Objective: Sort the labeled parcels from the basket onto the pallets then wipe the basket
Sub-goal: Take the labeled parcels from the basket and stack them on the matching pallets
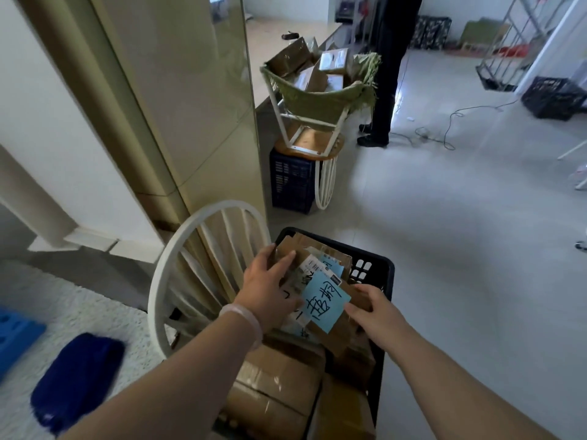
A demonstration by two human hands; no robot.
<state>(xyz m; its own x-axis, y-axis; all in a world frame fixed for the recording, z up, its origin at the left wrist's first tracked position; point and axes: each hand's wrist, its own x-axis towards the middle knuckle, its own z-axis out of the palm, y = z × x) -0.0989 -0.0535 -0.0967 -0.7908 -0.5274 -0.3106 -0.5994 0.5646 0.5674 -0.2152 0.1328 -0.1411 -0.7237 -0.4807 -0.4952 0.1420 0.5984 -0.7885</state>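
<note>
A black plastic basket (374, 268) stands low in front of me, packed with several brown cardboard parcels. One parcel near the top carries a light blue label (325, 304) with black handwriting. My left hand (270, 287) reaches into the basket and its fingers curl over the left side of that parcel. My right hand (373, 311) grips the parcel's right edge, just beside the blue label. A larger taped box (276, 385) lies nearer to me in the basket, partly under my left forearm.
A white round-backed chair (178, 265) stands left of the basket. A dark blue cloth (76, 379) and a blue pallet corner (16, 331) lie on the white rug. Further off, a green woven chair (314, 100) loaded with parcels rests on a stool; a person stands beside it.
</note>
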